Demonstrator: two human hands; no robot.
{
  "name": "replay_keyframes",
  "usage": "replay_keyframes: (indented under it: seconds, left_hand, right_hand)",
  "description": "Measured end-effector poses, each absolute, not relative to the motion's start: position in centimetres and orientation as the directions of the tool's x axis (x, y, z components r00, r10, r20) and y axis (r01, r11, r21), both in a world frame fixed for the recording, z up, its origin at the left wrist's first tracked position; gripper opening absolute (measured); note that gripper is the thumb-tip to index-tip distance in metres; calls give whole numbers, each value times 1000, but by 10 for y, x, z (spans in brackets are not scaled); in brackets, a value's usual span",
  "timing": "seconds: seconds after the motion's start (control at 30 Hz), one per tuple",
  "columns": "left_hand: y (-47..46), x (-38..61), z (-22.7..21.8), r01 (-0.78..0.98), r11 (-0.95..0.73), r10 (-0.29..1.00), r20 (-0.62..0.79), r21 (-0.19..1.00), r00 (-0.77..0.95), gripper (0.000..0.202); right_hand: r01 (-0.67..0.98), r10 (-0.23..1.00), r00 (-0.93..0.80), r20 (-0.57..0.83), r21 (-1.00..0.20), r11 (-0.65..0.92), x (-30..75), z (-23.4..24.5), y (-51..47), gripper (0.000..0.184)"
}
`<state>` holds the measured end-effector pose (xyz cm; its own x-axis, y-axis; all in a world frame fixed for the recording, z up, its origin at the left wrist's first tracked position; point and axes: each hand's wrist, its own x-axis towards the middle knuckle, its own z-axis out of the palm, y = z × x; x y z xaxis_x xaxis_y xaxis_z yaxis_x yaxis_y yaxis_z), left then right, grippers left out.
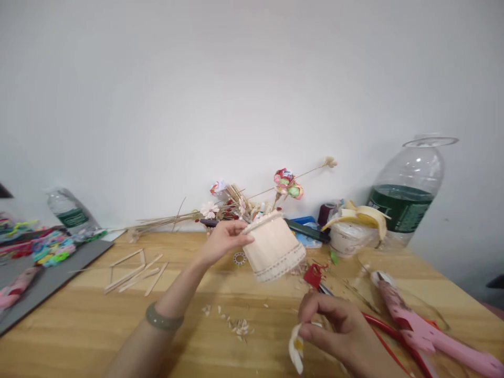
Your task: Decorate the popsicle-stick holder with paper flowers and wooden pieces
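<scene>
My left hand point(220, 242), with a green bangle on its wrist, is closed on the rim of a small pale wooden pot point(275, 247) and holds it tilted above the wooden table point(98, 325). The pot carries paper flowers on thin stems point(288, 185). Lower right, my right hand point(338, 328) pinches a small white flower with a yellow centre point(295, 350) just above the table.
Loose craft sticks point(134, 273) lie left of centre. A pink glue gun point(425, 331) and red-handled pliers point(315, 275) lie at right. A large plastic bottle point(409, 194), a banana peel on a cup point(358, 226), a small water bottle point(71, 212) and colourful clips point(51, 247) stand around.
</scene>
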<state>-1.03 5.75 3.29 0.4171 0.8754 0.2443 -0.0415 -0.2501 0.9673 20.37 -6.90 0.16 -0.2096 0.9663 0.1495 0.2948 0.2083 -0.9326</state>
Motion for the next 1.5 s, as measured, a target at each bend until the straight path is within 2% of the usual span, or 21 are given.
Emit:
replay_keyframes:
  seconds: [0.13,0.2,0.27,0.37,0.43,0.57,0.73,0.97,1.2,1.5]
  left_hand:
    - [46,6,40,-14,-192,932,186,981,311,24]
    - [42,8,44,4,-144,939,135,990,315,22]
    - [39,6,48,-21,-59,896,63,998,439,27]
    - [36,4,52,-89,38,761,29,995,648,47]
    - [36,3,53,-107,50,744,35,993,667,53]
    - [37,0,54,-25,99,772,-61,995,632,52]
    - [35,-3,58,131,-69,762,-33,989,647,52]
    - [31,-4,58,180,-229,731,47,957,681,51]
    - [34,-2,53,169,-210,732,40,963,680,47]
    - [33,-1,53,147,-173,722,24,974,692,45]
  right_hand:
    - [196,987,-123,103,-973,126,206,3,-66,27]
    - [171,996,-56,62,-983,71,208,8,-65,28]
    - [185,999,-18,48,-981,51,212,14,-62,29]
    - [212,997,20,72,-975,66,218,22,-57,31]
    - [221,993,68,95,-972,78,222,26,-52,32]
    - [333,989,79,123,-938,90,226,33,-44,31]
    - [447,994,-7,104,-889,97,210,41,-41,34]
    - [506,988,-81,134,-848,157,190,32,-34,30]
    - [566,978,-174,119,-801,198,195,26,-28,32]
    - [564,985,-129,115,-808,169,192,25,-27,33]
